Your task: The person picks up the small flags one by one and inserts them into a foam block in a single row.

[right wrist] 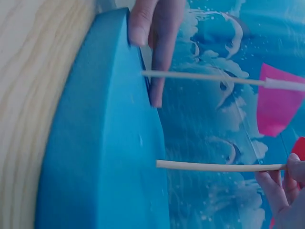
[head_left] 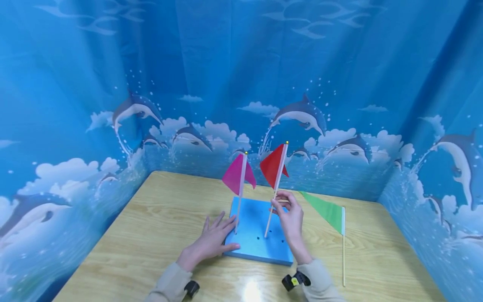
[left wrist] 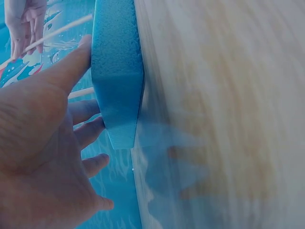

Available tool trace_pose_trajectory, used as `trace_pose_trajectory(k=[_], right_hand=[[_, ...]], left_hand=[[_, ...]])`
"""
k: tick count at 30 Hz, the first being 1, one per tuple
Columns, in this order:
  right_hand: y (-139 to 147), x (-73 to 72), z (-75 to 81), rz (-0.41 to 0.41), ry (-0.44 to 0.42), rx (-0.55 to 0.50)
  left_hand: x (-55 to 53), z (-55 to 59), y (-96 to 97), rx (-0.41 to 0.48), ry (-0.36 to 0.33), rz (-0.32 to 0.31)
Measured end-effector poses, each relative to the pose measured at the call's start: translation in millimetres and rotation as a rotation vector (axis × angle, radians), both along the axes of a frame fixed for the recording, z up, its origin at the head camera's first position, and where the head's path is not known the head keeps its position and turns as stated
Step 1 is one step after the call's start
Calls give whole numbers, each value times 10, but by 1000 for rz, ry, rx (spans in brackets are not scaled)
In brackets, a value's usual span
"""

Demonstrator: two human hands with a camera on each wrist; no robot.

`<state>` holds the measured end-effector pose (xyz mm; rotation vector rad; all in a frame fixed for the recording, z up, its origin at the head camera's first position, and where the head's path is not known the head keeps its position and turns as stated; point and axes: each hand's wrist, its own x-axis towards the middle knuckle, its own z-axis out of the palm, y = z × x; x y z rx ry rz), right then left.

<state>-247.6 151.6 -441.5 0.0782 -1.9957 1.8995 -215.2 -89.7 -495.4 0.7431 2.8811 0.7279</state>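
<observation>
A blue foam board point(head_left: 249, 247) lies on the table, with several small holes in its top. My left hand point(head_left: 215, 239) rests on the board's left edge with fingers spread, as the left wrist view also shows. Close to those fingers a magenta flag point(head_left: 235, 176) stands upright in the board on a thin stick. My right hand point(head_left: 290, 214) pinches the wooden stick of a red flag point(head_left: 272, 165) between thumb and fingers. This stick leans slightly, and in the right wrist view its lower end point(right wrist: 159, 163) is right at the board's top surface, among the holes.
To the right of the board a green flag point(head_left: 328, 213) lies on the wooden table point(head_left: 170, 205), its stick pointing toward the front edge. A blue curtain point(head_left: 211, 84) printed with dolphins hangs behind the table and along both sides.
</observation>
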Motion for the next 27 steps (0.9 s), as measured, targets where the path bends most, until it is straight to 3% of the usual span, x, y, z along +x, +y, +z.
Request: trace_pose_trajectory(k=[7, 20, 27], right_hand=[[-145, 50, -31, 57, 15, 10], [-186, 92, -195, 46, -86, 124], [-178, 117, -252, 51, -76, 161]], left_hand=[[6, 0, 15, -2, 0, 5], [7, -10, 6, 3, 1, 9], [-3, -19, 9, 7, 2, 8]])
